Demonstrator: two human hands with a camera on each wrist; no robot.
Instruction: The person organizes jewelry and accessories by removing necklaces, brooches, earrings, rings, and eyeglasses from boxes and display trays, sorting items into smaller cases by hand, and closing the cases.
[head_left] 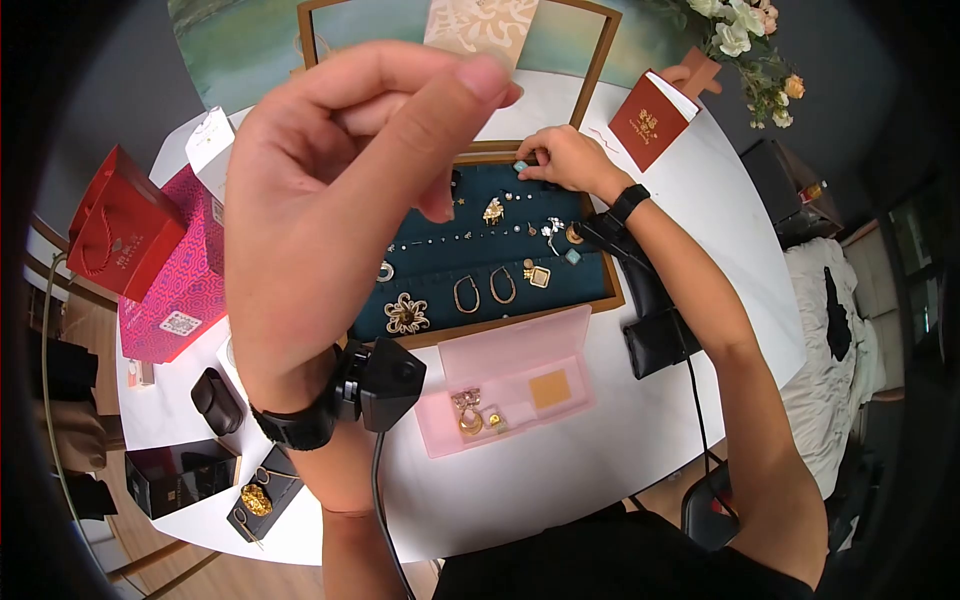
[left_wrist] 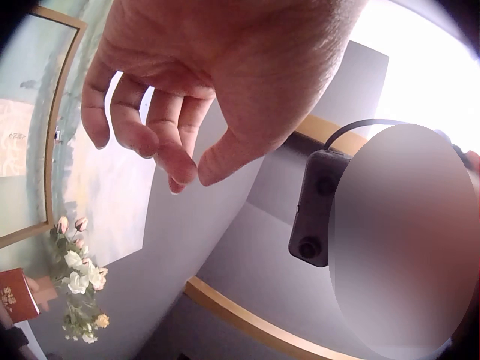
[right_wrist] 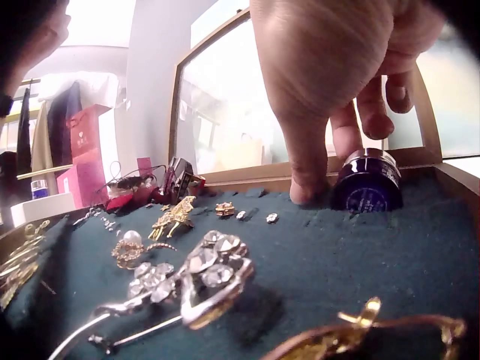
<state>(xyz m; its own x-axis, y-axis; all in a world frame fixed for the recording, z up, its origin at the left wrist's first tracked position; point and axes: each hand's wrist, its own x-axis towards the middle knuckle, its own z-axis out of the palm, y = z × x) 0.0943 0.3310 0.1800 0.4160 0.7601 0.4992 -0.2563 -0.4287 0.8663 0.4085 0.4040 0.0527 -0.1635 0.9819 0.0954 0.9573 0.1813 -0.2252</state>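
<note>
My left hand [head_left: 330, 190] is raised close before the head camera, its fingers loosely bent. In the left wrist view, nothing shows between the thumb and fingers of that hand [left_wrist: 195, 82]. At the back right of a jewellery case [head_left: 612, 290], my right hand [head_left: 572, 160] pinches a small blue jewellery piece [head_left: 521, 167]. The right wrist view shows this piece [right_wrist: 367, 180] dark blue with a silver rim, low against the green lining. Near it lie a crystal flower brooch [right_wrist: 214, 274], a gold brooch [head_left: 494, 211] and a turquoise square piece [head_left: 573, 257].
Hoop earrings [head_left: 467, 294] and a flower brooch [head_left: 406, 314] lie in the case's front. Before it sits an open pink box [head_left: 440, 430] holding jewellery. A red bag [head_left: 125, 225] stands left, a red booklet [head_left: 650, 120] back right, a black pouch [head_left: 655, 342] right.
</note>
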